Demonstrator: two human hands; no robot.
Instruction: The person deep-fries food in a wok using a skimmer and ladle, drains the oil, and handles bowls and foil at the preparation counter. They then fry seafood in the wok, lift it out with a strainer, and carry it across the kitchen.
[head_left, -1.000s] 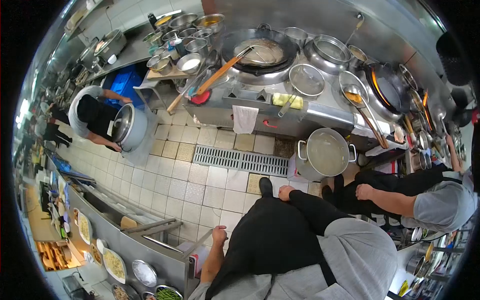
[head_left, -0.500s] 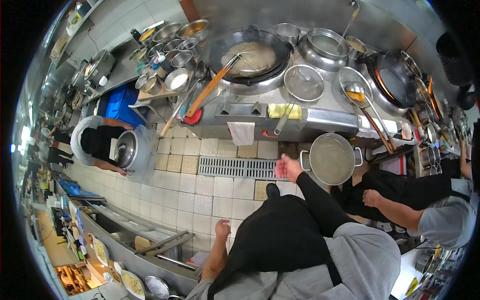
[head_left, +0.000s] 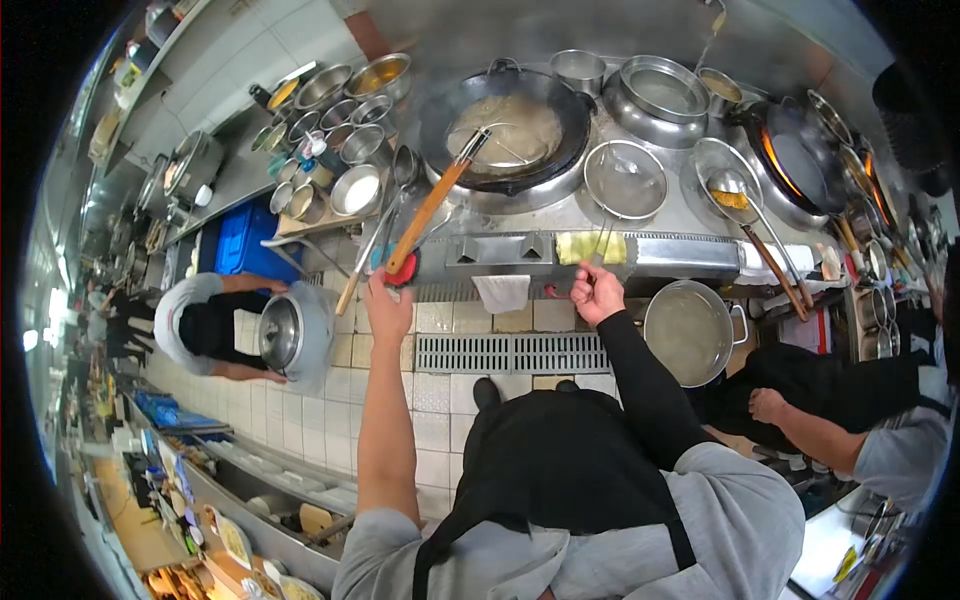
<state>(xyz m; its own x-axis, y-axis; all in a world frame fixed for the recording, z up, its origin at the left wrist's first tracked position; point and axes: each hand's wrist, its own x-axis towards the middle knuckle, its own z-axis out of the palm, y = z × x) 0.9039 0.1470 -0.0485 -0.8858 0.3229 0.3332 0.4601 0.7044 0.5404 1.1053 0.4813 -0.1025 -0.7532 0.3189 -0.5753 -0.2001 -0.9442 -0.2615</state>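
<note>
A long wooden-handled tool [head_left: 436, 211] leans over the front rim of a black wok [head_left: 445, 108] that holds cloudy, bubbling liquid. Its metal end is over the liquid. My left hand [head_left: 390, 308] reaches to the lower end of this handle, thumb and fingers apart around the tip; a firm grip does not show. My right hand [head_left: 598, 295] is closed on the handle of a round mesh strainer [head_left: 625, 180], whose bowl rests on the stove top right of the wok. A folded yellow cloth [head_left: 577, 248] lies behind that handle on the stove's front edge.
A large pot [head_left: 690, 333] of cloudy liquid stands low on my right, beside a co-worker's arm [head_left: 815, 430]. Left, another person [head_left: 190, 325] holds a lidded steel pot [head_left: 281, 330]. Steel bowls [head_left: 360, 190] crowd the left counter. A floor drain [head_left: 510, 354] runs before me.
My left hand has come up from beside my hip to the wooden handle. My right hand has moved forward and closed on the strainer's handle. The stove sits more squarely before me.
</note>
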